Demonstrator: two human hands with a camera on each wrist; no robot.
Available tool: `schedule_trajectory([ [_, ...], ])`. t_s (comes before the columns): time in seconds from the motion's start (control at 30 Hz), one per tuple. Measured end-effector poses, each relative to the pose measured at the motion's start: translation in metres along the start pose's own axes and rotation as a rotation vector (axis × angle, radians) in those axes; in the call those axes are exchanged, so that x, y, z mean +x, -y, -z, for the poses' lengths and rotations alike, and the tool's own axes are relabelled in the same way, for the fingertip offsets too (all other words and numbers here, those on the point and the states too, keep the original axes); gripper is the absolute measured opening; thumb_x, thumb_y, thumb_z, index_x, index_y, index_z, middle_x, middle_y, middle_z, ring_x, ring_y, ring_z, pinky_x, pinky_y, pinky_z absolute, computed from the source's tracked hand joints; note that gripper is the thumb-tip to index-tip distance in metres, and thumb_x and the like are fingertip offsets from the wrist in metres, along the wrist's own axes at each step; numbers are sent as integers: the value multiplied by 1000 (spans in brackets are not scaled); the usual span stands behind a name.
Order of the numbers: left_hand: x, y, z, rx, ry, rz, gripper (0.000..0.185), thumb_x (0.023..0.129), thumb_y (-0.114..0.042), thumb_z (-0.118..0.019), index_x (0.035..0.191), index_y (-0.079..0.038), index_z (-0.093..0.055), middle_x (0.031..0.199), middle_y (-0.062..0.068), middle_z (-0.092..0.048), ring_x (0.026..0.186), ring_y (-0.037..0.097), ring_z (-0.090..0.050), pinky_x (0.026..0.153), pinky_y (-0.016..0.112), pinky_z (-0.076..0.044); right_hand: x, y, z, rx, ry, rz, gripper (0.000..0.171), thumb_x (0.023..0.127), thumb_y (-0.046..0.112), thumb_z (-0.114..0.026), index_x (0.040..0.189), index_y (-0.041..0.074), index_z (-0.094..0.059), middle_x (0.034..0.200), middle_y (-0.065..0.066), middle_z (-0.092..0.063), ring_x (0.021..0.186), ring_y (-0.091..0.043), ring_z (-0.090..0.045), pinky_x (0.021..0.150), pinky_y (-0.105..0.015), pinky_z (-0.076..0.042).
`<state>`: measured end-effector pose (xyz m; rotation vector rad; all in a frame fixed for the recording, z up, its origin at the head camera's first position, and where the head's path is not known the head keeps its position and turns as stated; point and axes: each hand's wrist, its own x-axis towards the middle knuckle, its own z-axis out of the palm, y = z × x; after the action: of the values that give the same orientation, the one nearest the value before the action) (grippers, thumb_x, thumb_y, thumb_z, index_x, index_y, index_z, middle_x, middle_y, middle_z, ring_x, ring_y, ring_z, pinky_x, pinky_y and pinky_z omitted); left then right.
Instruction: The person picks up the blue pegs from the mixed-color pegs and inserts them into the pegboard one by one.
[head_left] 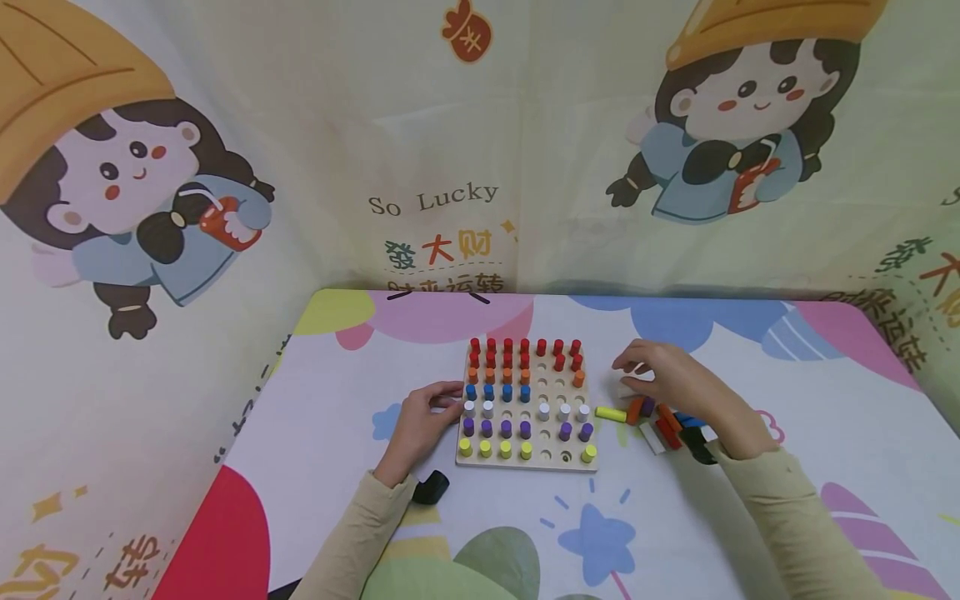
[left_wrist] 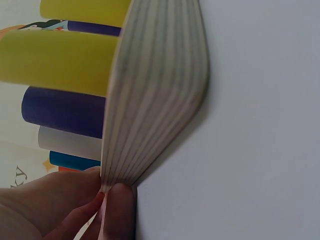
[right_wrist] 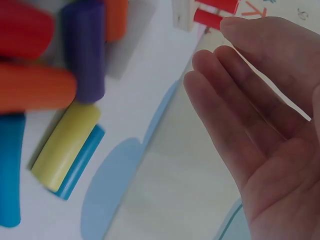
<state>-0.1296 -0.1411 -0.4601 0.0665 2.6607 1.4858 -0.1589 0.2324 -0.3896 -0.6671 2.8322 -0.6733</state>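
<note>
A wooden pegboard (head_left: pixel 592 454) lies on the table with rows of red, orange, blue, white, purple and yellow pegs standing in it. Bare holes show among the pegs, mostly right of the middle. My left hand (head_left: pixel 423 423) grips the board's left edge; the left wrist view shows its fingers at the layered wooden side (left_wrist: pixel 160 80). To the right of the board, my right hand (head_left: pixel 667 379) hovers over a pile of loose pegs. Its fingers (right_wrist: pixel 220 120) are gently bent and apart from the thumb, with nothing between them. A purple peg (right_wrist: pixel 84 50) and a yellow peg (right_wrist: pixel 67 145) lie nearby.
The loose pile includes a yellow peg (head_left: pixel 611 414), a white peg (head_left: pixel 652 437), a red peg (head_left: pixel 667 433) and a blue peg (head_left: pixel 688 420). A black wrist camera (head_left: pixel 431 487) sits by the left wrist. A printed curtain (head_left: pixel 570 208) hangs behind the table.
</note>
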Motion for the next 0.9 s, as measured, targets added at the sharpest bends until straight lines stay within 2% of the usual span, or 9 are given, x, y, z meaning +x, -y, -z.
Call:
schedule_trajectory([
  [0.13,-1,-2,0,-5,0,6,32,93,-17,-70,124,-10,-68,119,6,-70,97,17,-68,84,35,-57,-2,-7,1,12,-10,-18,23,85,7,-77,107,4,-72,102,-9,-69,94,-25,-67,81,-43,-58],
  [0.37,-1,-3,1,-17,4,10,33,93,-15,-70,124,-8,-68,119,7,-70,98,18,-69,84,36,-57,-6,-17,2,6,-31,19,20,84,2,-76,104,2,-72,98,-9,-69,91,-25,-68,80,-43,-58],
  [0.9,-1,-4,0,-17,0,16,32,93,-15,-70,124,-9,-68,116,6,-71,96,17,-68,83,34,-57,-13,-37,4,5,-32,-34,19,84,3,-75,103,0,-72,97,-8,-69,91,-27,-67,82,-47,-57],
])
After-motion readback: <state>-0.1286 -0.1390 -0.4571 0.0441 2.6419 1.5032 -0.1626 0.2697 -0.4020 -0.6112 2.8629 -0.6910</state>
